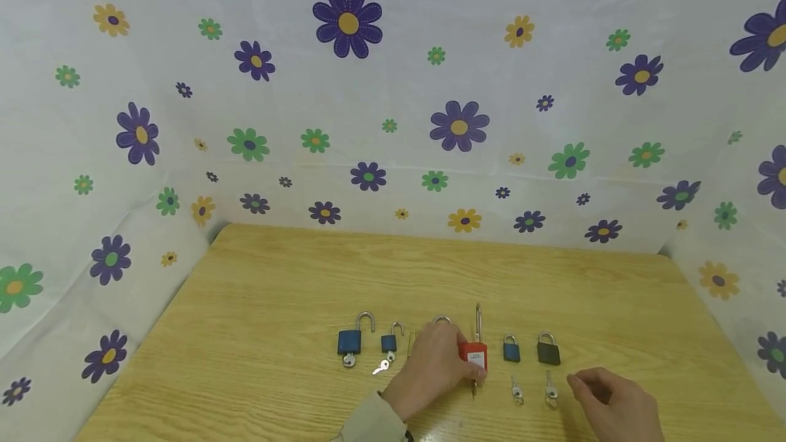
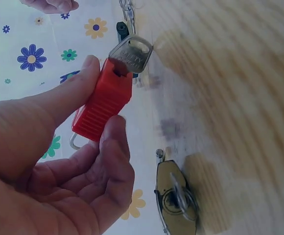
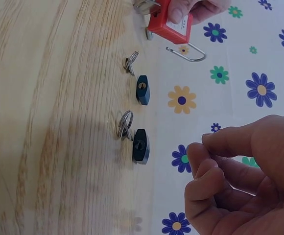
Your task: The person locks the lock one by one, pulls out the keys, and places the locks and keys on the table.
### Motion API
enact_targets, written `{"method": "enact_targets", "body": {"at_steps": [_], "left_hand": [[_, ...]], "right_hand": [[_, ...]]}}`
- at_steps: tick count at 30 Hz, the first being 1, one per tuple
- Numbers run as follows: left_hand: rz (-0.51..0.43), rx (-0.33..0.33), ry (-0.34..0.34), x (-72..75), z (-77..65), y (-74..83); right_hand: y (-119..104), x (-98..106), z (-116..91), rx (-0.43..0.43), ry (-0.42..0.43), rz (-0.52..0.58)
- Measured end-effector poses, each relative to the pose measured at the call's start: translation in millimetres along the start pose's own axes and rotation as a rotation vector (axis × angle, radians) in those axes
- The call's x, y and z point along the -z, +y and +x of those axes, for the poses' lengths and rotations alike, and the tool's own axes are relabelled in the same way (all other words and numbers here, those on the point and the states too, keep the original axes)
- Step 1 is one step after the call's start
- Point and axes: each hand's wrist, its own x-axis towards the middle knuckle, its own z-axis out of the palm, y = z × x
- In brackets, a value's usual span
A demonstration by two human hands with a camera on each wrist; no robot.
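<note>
My left hand point(image 1: 432, 363) grips a red padlock point(image 1: 475, 353) between thumb and fingers. The padlock's long shackle stands open, its free end out of the body in the right wrist view. A silver key point(image 2: 131, 54) sticks out of its underside. Partly hidden behind that hand is a brass padlock point(image 2: 174, 196) with a key in it. At the right, my right hand point(image 1: 620, 404) holds nothing, its fingers loosely curled and thumb near the index finger. Closest to it are a closed black padlock point(image 1: 548, 352) and keys on a ring point(image 1: 550, 391).
A small closed blue padlock point(image 1: 511, 350) lies right of the red one, with its keys point(image 1: 516, 391) in front. Left of my left hand lie a larger blue padlock point(image 1: 349, 342) and a smaller one point(image 1: 389, 343), both with open shackles and keys inserted. Flowered cloth point(image 1: 393, 87) surrounds the wooden table point(image 1: 276, 278).
</note>
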Motion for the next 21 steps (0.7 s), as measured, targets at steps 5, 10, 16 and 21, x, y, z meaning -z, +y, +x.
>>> {"method": "enact_targets", "body": {"at_steps": [5,10,16,21], "left_hand": [[0.014,-0.01,-0.009,3.1,-1.0,-2.1],[0.024,-0.018,-0.043,4.6,-0.3,-4.3],[-0.023,0.034,-0.089,5.2,-1.1,-5.9],[-0.079,0.048,-0.076,7.6,-1.6,-5.8]], "right_hand": [[-0.3,0.2,-0.5,-0.003,0.01,0.001],[-0.2,-0.3,-0.7,-0.009,0.007,-0.005],[0.5,-0.9,-0.2,-0.013,0.003,0.001],[-0.2,-0.6,0.6,-0.011,0.005,0.006]]}}
